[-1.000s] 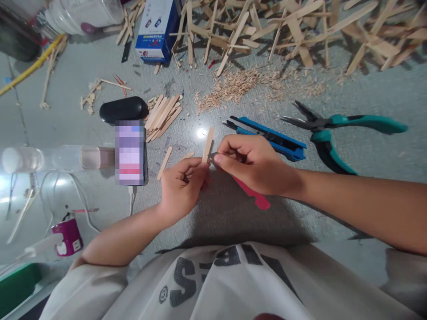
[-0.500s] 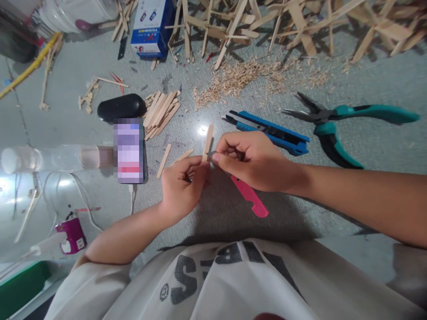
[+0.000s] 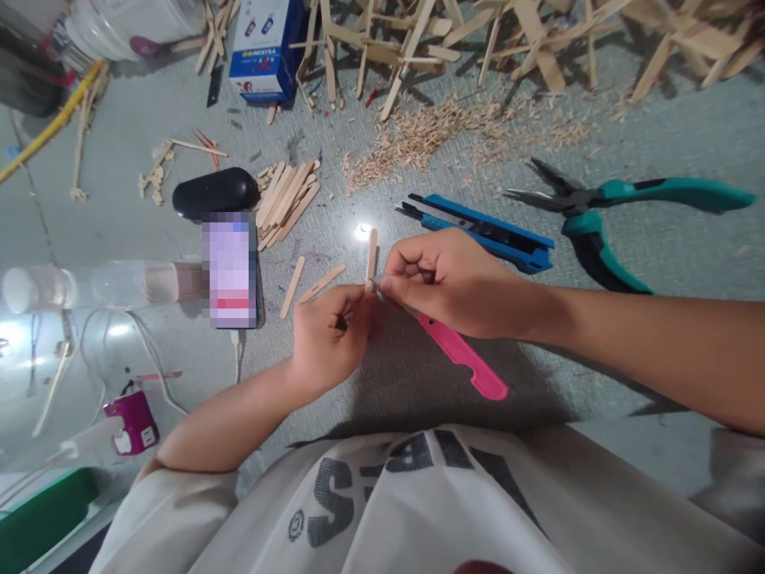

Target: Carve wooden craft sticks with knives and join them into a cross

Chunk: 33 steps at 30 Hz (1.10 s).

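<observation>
Pinched in my left hand (image 3: 331, 331) is a short wooden stick (image 3: 371, 253), its free end pointing away from me. My right hand (image 3: 454, 279) is closed around the blade end of a knife with a pink handle (image 3: 466, 357); the handle sticks out below the palm. The small visible blade tip meets the stick beside my left fingertips. Two loose pieces of stick lie left of the held one, a whole-looking one (image 3: 292, 287) and one (image 3: 324, 282) partly behind my left hand.
Beyond my right hand lie a blue cutter (image 3: 484, 231) and teal pliers (image 3: 582, 203). Wood shavings (image 3: 418, 139) and a stick structure (image 3: 526, 40) are farther back. Leftward are a stick pile (image 3: 287, 203), a phone (image 3: 230, 271), a black case (image 3: 215, 193) and a blue box (image 3: 266, 52).
The held stick has turned and now shows a narrower face. The blade has tilted, and the pink handle has swung slightly right and toward me. Both hands keep their hold.
</observation>
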Motion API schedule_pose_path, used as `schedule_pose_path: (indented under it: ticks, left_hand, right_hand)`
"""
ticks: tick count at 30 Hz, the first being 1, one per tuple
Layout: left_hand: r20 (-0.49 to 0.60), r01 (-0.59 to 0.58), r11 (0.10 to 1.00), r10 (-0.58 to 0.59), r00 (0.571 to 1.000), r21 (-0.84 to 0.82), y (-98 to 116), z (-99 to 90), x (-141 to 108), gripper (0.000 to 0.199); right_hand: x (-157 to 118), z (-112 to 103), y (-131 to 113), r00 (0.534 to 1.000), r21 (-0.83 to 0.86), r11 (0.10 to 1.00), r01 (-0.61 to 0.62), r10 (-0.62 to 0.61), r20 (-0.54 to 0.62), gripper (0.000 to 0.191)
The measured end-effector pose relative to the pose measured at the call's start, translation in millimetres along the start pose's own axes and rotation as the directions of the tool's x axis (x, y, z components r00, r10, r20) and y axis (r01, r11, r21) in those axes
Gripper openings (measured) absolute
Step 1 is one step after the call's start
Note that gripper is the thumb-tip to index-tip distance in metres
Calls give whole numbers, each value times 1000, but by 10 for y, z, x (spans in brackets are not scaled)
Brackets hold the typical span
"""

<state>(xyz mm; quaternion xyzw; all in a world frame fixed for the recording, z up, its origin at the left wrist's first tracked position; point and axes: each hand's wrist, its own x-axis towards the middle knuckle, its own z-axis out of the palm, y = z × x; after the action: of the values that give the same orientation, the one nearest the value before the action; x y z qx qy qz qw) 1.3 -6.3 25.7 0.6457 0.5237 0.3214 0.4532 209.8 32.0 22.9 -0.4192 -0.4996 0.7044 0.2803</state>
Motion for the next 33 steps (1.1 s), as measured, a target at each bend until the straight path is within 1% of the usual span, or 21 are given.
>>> schedule_pose_path:
  ticks: [2,4,8,11,14,19,22,27,33]
  left_hand:
    - [11,28,999,-28,1000,-31,4,-14,-1,32]
    - [17,88,989,-87,996,-122,6,-25,12,36]
    - [66,226,924,-216,974,-310,27,-45,81,52]
    - [123,272,888,-244,962,-370,61,-56,136,58]
    - [130,275,885,-243,961,-375,93,-52,151,60]
    - [34,231,894,-236,971,-385,92,-14,107,53]
    - [15,210,910,-219,976,-357,81,1,94,52]
    - [61,217,933,-208,976,-286,91,-14,107,54]
    - [166,207,955,-174,971,-211,127,-53,126,42]
  right_hand:
    - [2,-9,4,1000,8,1000,3,-3,4,37]
    - [8,-14,2,1000,11,1000,7,-7,8,35]
    - [27,-21,-6,999,10,999,40,-40,5,32]
    - [31,-25,0,999,3,999,52,-52,2,31]
    - [24,-20,6,999,-3,999,54,-54,3,28]
    - [10,-6,4,999,9,999,37,-37,-18,32]
    - [4,2,4,999,7,999,37,-36,-35,31]
    - [-4,10,20,995,-70,995,75,-78,-54,30]
    - [-2,17,46,991,-99,987,122,-127,-46,27]
